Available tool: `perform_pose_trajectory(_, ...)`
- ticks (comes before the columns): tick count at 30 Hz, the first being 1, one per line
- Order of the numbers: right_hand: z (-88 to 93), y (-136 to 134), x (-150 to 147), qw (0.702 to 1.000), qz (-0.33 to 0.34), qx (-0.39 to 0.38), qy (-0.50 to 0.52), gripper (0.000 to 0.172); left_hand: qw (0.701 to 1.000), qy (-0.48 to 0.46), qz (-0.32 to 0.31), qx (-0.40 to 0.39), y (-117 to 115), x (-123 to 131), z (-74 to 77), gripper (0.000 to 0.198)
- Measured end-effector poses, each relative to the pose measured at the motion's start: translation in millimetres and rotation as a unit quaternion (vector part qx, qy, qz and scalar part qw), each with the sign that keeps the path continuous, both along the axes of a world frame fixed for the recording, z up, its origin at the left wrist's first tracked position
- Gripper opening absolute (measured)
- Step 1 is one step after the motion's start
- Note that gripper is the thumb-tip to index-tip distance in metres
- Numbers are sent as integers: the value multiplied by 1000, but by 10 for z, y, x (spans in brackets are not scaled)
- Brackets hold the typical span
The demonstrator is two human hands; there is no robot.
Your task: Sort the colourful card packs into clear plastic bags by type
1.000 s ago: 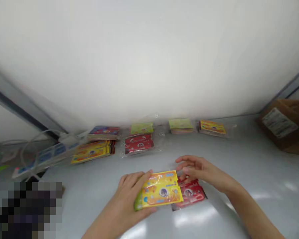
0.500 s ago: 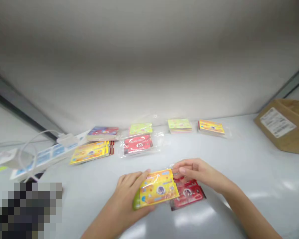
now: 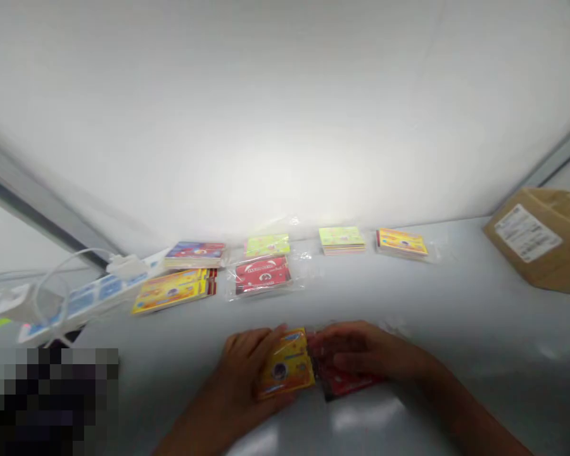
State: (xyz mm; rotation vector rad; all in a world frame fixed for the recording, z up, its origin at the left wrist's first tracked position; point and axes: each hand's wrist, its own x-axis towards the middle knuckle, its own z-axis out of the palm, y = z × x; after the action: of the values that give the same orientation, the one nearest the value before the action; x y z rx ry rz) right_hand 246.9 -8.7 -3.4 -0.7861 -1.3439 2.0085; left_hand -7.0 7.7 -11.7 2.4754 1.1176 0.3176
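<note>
My left hand (image 3: 247, 370) is closed round a yellow-and-orange card pack (image 3: 289, 367) in clear wrap, with the thumb below and fingers along the left side. A red card pack (image 3: 337, 380) lies on the table right beside it, partly hidden. Over that red pack my right hand (image 3: 361, 348) reaches flat, fingers stretched left and thumb apart. Its fingertips are at the right edge of the yellow pack. The area around both hands is dim, so exact finger contact is hard to see.
Behind the hands lie a bagged red pack (image 3: 263, 275), two green packs (image 3: 268, 245), a yellow pack (image 3: 401, 242) and a blue-red stack (image 3: 194, 251). A yellow stack (image 3: 171, 289) is beside a power strip (image 3: 88, 297) with cables. A brown paper bag (image 3: 532, 253) stands right.
The yellow pack has slid left, deeper into my left hand. My right hand has moved slightly left and down over the red pack. The wall looks brighter and the hands darker.
</note>
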Motion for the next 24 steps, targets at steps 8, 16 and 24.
perform_pose_trajectory(8,-23,15,6,993,-58,47,-94,32,1000,6,0,12,-5,9,-32,73)
perform_pose_trajectory(16,-95,81,144,950,-171,133,-224,27,1000,16,11,-15,-23,16,-2,73)
perform_pose_trajectory(24,-169,99,153,935,-168,141,-278,25,1000,19,7,-12,-38,12,1,74)
